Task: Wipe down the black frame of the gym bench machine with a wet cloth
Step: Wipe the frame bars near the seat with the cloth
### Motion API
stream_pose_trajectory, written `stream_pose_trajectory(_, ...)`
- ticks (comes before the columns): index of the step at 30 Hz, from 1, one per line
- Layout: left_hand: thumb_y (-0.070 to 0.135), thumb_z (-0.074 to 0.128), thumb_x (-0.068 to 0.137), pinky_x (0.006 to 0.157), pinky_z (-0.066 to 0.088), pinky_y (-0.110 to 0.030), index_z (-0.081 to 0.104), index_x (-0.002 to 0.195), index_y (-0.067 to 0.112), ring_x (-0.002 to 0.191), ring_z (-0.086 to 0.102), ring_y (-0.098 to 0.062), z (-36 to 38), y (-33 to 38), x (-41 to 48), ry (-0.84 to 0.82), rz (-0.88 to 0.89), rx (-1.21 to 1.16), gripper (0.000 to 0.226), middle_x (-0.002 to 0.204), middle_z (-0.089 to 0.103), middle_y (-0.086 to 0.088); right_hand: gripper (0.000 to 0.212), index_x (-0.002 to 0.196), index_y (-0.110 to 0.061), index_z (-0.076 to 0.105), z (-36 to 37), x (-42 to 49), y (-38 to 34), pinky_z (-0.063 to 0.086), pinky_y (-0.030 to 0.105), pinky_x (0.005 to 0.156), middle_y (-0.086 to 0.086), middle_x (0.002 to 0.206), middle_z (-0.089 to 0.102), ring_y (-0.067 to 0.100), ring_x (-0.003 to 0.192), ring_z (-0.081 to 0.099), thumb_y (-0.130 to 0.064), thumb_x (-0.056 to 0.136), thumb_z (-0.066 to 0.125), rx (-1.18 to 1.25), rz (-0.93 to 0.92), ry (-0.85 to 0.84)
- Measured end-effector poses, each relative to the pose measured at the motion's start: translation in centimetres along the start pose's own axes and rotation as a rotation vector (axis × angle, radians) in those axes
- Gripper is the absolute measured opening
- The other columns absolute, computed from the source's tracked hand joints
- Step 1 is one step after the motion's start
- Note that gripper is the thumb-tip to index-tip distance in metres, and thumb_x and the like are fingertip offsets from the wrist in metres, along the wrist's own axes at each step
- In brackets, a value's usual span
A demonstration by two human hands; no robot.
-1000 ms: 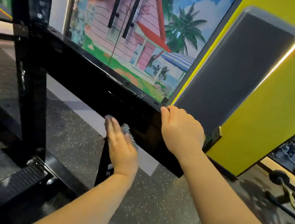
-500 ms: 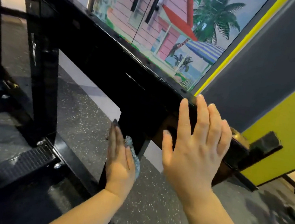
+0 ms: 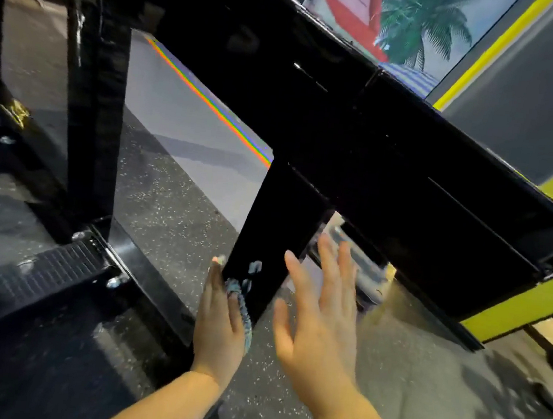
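Observation:
The glossy black frame of the bench machine runs as a wide sloping beam across the view, with a vertical black post dropping from it. My left hand lies flat with straight fingers against the post's left side and presses a grey-blue cloth onto it; only the cloth's edge shows past the palm. My right hand hovers just right of the post, fingers spread and blurred, holding nothing.
A second black upright stands at the left on a base with a ribbed black footplate. Speckled rubber floor lies below. A painted mural and a yellow wall are behind; weights equipment lies at far right.
My left hand has slid the cloth from the beam down onto the vertical post. My right hand let go of the beam's top edge and dropped beside the post, fingers now spread.

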State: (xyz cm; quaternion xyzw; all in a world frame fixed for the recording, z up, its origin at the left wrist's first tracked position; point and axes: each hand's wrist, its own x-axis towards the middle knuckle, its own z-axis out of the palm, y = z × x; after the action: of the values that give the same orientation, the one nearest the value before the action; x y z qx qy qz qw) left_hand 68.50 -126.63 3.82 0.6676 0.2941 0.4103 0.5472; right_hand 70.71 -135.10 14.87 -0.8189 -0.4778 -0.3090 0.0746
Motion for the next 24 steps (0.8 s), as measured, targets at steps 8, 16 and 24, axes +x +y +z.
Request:
stream_pose_trajectory(8, 0.034, 0.022, 0.100, 0.111, 0.011, -0.015, 0.022, 0.145, -0.001, 0.135, 0.024, -0.018, -0.1, 8.3, 6.0, 0.193, 0.370, -0.097, 0.057, 0.147, 0.030, -0.013, 0.031, 0.117, -0.039, 0.057, 2.3, 1.8, -2.3, 0.035, 0.034, 0.112, -0.017, 0.126, 0.060, -0.004, 0.116, 0.054, -0.046, 0.100, 0.032, 1.190, 0.963, 0.023)
stream_pose_trajectory(16, 0.033, 0.025, 0.093, 0.106, 0.016, -0.018, 0.014, 0.146, 0.018, 0.135, 0.030, -0.026, 0.3, -1.7, 0.2, 0.011, -0.062, -0.093, 0.056, 0.147, 0.033, -0.014, 0.039, 0.129, -0.033, 0.050, 2.6, 1.9, -4.4, 0.041, 0.016, 0.096, -0.027, 0.110, 0.066, -0.011, 0.109, 0.057, -0.042, 0.098, 0.029, 1.438, 1.007, 0.069)
stream_pose_trajectory(24, 0.045, 0.020, 0.099, 0.101, 0.027, -0.025, 0.021, 0.146, 0.002, 0.121, 0.036, -0.024, 0.0, 4.5, 5.0, 0.120, 0.338, -0.072, 0.064, 0.136, 0.039, -0.019, 0.034, 0.131, -0.032, 0.054, 3.2, 1.6, -4.0, 0.034, 0.033, 0.113, -0.017, 0.119, 0.065, -0.002, 0.117, 0.055, -0.033, 0.104, 0.034, 1.380, 0.998, 0.079)
